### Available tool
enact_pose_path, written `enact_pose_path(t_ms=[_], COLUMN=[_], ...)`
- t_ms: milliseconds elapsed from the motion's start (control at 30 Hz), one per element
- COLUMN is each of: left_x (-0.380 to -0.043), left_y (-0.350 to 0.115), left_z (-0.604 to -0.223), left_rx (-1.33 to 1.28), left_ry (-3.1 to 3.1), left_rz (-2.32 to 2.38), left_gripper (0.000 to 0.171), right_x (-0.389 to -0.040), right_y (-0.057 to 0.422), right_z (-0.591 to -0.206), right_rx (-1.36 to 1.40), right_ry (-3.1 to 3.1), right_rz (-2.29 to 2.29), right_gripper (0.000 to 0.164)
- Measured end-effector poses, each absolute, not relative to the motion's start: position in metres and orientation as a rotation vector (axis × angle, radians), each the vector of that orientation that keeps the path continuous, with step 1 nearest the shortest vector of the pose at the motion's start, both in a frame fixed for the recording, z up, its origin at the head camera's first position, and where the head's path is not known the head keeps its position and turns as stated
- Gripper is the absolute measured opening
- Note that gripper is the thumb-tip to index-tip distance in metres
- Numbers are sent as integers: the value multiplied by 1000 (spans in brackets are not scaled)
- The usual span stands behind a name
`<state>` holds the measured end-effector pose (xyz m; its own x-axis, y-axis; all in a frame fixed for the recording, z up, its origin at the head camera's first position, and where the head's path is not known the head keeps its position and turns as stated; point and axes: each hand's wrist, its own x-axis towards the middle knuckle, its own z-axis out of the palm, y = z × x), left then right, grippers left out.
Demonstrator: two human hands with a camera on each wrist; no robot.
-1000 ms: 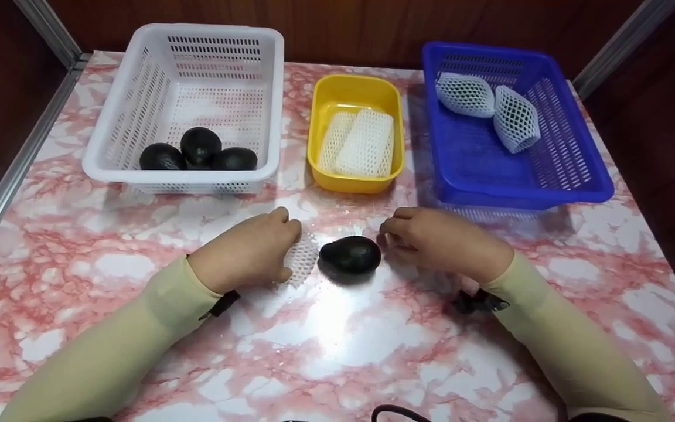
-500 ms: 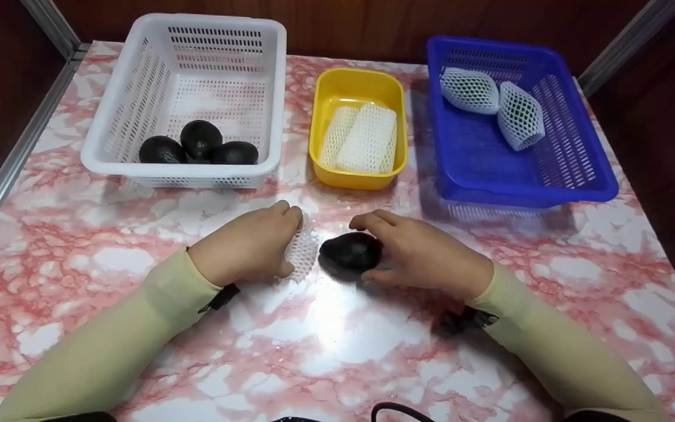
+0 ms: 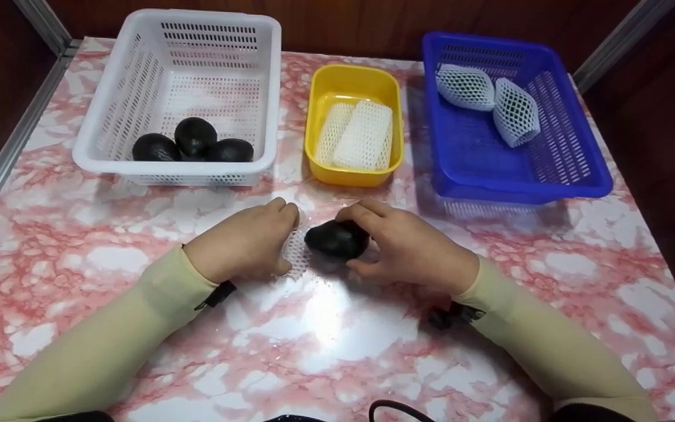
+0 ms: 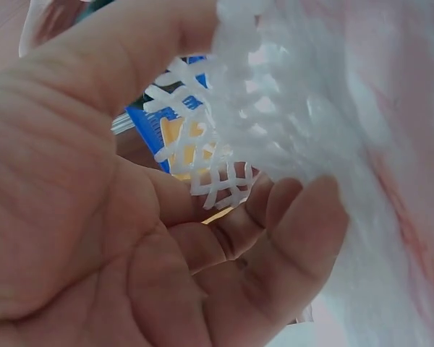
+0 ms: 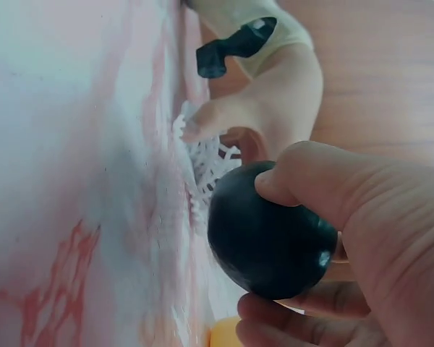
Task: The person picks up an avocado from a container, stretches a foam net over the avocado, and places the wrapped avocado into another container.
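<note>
My right hand [image 3: 411, 249] grips a dark avocado [image 3: 333, 240] by its rounder end, thumb on the near side and fingers on the far side. The narrower end points left, toward a white foam net sleeve [image 3: 296, 255]. That sleeve is held by my left hand [image 3: 246, 240] with thumb and fingers curled round it, its mesh mouth spread between them. In the left wrist view the foam net [image 4: 260, 108] shows between thumb and fingers. From the right wrist, the avocado [image 5: 264, 235] overlaps part of the net's opening.
Behind stand a white basket [image 3: 176, 167] with three avocados [image 3: 195, 136], a yellow bin [image 3: 354, 177] with foam net sleeves [image 3: 364, 135], and a blue basket [image 3: 519, 190] with two net-wrapped fruits [image 3: 465, 88]. A black cable [image 3: 399, 404] lies at the front edge.
My right hand has come in from the right, taken hold of the avocado and brought it leftward to the net. The left hand has stayed nearly in place, still holding the net.
</note>
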<state>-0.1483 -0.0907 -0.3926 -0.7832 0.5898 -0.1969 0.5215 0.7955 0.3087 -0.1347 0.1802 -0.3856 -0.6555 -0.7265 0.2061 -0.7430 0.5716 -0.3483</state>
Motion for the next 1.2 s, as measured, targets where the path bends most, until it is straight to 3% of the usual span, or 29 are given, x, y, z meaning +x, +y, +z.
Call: enact_pose_path(t_ms=[467,833,967,1200], left_x=[-150,-147,-149,-159], left_y=[-92,-72,-66,-76], left_z=[-390,-396,-397,-396], left_rx=[833,870,911,1213], left_ry=[2710,2521,2357,2758], left_rz=[456,1074,1261,764], left_gripper=[52,59,70,90], right_x=[-142,-144,-149,-155], right_y=[155,181,193,199], right_z=[-400,-387,-383,-384], right_rx=[1320,1335,1331,1310], right_ry=[-2768,-2780,-2834,-2911], right_rz=[622,585,527,541], right_gripper=[60,60,59,60])
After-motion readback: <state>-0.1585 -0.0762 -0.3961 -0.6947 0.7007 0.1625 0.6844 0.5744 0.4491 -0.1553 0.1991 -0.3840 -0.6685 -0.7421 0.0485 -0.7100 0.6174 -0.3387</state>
